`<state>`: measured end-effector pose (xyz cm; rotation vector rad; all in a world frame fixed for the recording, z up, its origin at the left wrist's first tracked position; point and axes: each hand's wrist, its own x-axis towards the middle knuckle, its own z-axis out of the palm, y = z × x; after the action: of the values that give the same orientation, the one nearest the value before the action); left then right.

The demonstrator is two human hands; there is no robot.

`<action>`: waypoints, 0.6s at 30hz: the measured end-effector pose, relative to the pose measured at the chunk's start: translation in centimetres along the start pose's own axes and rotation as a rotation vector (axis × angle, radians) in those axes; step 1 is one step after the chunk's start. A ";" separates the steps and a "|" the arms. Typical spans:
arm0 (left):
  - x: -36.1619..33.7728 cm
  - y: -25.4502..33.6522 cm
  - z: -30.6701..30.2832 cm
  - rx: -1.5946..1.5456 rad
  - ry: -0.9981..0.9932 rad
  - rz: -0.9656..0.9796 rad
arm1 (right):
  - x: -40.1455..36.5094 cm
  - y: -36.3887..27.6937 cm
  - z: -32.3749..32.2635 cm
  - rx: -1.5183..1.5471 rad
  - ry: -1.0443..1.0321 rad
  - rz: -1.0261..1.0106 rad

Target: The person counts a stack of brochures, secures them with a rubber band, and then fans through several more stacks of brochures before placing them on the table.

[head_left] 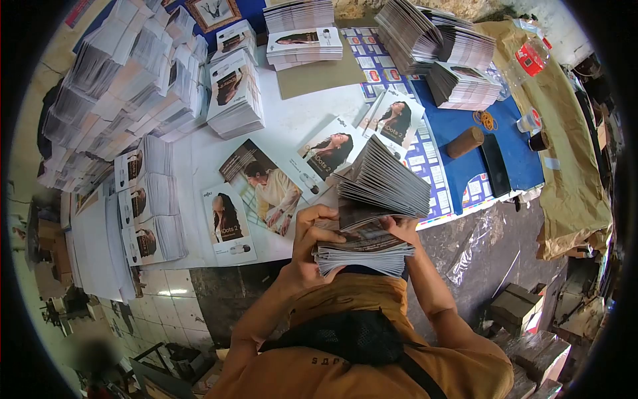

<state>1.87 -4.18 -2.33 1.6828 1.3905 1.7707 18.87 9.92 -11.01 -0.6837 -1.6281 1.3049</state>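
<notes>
A thick stack of printed cards (pixel 369 209) is held close to my chest, its upper part fanned open and tilted away. My left hand (pixel 314 229) curls over the stack's left edge, fingers on top of the lower pile. My right hand (pixel 399 229) grips it from the right, under the fanned portion. Just beyond the stack, single cards showing a person with long hair (pixel 330 151) and another card (pixel 266 186) lie flat on the white table (pixel 286 120).
Tall piles of the same cards (pixel 119 80) crowd the left and far side. On a blue mat (pixel 512 143) lie a brown roll (pixel 464 141), a black flat object (pixel 496 165) and tape rolls. Brown paper (pixel 571 159) drapes on the right. Boxes (pixel 525 319) sit on the floor.
</notes>
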 end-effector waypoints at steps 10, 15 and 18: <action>1.6 -0.1 -0.1 -0.056 -0.069 0.023 | 0.5 1.4 -0.6 -0.093 -0.038 -0.185; 0.6 -2.0 1.4 -0.171 0.019 0.062 | -0.9 5.4 -1.4 -0.053 -0.053 -0.042; 1.1 -2.4 1.4 -0.044 0.054 0.209 | -0.3 3.8 -0.9 0.027 -0.047 -0.038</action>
<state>1.97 -1.62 -3.85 1.8263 1.2251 1.9563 19.37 11.19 -14.73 -0.6075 -1.6509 1.3223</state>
